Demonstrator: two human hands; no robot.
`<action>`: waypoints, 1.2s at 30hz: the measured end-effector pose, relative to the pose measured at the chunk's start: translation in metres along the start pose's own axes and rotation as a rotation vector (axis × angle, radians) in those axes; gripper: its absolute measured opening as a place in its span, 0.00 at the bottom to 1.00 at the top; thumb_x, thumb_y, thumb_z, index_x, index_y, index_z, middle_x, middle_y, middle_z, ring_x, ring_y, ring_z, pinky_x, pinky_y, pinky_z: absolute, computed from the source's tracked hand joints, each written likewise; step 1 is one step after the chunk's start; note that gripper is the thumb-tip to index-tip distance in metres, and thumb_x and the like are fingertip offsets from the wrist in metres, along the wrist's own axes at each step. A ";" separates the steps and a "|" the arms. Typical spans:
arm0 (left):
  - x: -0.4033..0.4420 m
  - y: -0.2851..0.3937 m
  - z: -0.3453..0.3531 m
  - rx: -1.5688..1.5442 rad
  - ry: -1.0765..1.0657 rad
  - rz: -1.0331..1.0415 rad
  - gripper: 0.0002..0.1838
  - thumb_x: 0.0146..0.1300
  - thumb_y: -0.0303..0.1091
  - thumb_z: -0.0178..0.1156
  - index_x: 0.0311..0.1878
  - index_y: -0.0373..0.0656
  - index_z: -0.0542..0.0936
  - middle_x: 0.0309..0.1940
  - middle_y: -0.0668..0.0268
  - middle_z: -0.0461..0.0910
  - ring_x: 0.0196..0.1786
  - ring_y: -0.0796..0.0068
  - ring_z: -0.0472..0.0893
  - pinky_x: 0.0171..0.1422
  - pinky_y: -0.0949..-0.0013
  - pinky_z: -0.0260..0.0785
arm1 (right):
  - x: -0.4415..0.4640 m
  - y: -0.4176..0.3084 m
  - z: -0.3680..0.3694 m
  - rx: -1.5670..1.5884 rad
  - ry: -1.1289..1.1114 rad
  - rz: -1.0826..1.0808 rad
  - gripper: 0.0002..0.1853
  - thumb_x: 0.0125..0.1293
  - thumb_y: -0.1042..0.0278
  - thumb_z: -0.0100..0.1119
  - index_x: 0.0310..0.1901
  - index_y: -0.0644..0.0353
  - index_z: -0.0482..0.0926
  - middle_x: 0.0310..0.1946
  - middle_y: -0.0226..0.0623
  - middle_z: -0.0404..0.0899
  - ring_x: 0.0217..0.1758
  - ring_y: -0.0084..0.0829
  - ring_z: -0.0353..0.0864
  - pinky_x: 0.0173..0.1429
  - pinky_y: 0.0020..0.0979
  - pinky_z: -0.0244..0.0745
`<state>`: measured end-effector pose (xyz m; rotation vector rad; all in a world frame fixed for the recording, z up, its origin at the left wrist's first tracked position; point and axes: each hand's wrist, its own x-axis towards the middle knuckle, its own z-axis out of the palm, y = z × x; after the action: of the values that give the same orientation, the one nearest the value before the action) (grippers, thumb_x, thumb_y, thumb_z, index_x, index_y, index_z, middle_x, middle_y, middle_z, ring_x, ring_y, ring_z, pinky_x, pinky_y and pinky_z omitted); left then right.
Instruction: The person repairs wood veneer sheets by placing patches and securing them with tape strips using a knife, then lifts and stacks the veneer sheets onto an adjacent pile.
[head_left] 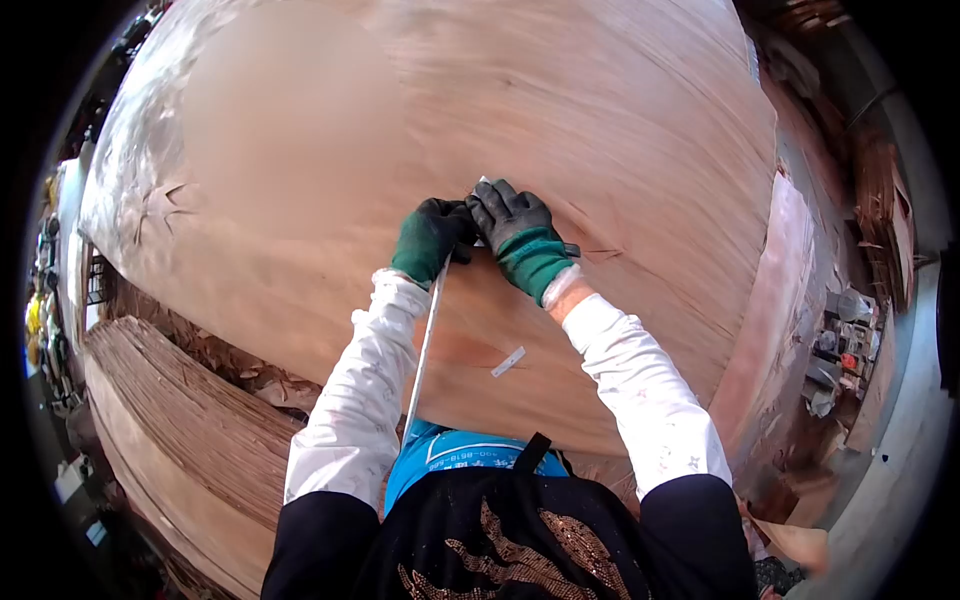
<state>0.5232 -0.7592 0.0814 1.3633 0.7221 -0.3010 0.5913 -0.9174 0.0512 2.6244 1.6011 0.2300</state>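
Note:
Both hands wear green gloves with dark palms and fingers and meet over a large reddish-brown wood veneer sheet [640,130]. My left hand [434,238] is closed, its fingers pinched at the upper end of a long white strip [428,340] that runs down to my waist. Beside it, my right hand [515,228] presses on the sheet with its fingers together; a small white bit shows at its fingertips. What lies under these fingers is hidden. A dark tool end sticks out to the right of my right wrist. Nearer my body, a short white piece [508,362] lies on the veneer.
A thick stack of veneer sheets [190,420] stands at the lower left. More veneer [882,215] is piled at the far right, above a heap of small scraps and objects [848,345]. Splits show in the sheet near my right hand and at the left.

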 end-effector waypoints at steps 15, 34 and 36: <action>-0.076 0.026 -0.053 0.028 -0.041 0.105 0.13 0.67 0.30 0.58 0.51 0.36 0.78 0.43 0.57 0.83 0.39 0.67 0.85 0.34 0.68 0.80 | -0.019 0.022 -0.022 0.091 0.060 0.048 0.20 0.62 0.58 0.55 0.57 0.44 0.76 0.63 0.37 0.71 0.64 0.40 0.70 0.56 0.40 0.71; -0.018 -0.020 0.183 0.000 -0.229 0.060 0.27 0.68 0.37 0.59 0.69 0.43 0.68 0.48 0.59 0.80 0.38 0.67 0.85 0.36 0.66 0.79 | -0.228 0.114 -0.081 0.141 -0.183 0.586 0.19 0.59 0.68 0.61 0.53 0.41 0.80 0.65 0.32 0.72 0.67 0.36 0.71 0.61 0.40 0.73; -0.019 -0.023 0.182 0.004 -0.249 0.066 0.28 0.68 0.36 0.59 0.70 0.43 0.67 0.53 0.58 0.79 0.38 0.66 0.85 0.35 0.65 0.79 | -0.214 0.112 -0.064 0.194 -0.104 0.539 0.20 0.59 0.68 0.61 0.54 0.43 0.80 0.63 0.30 0.73 0.66 0.35 0.71 0.59 0.38 0.74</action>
<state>0.5490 -0.9413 0.0821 1.3223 0.4687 -0.4116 0.5835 -1.1601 0.1079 3.1068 0.8969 -0.0454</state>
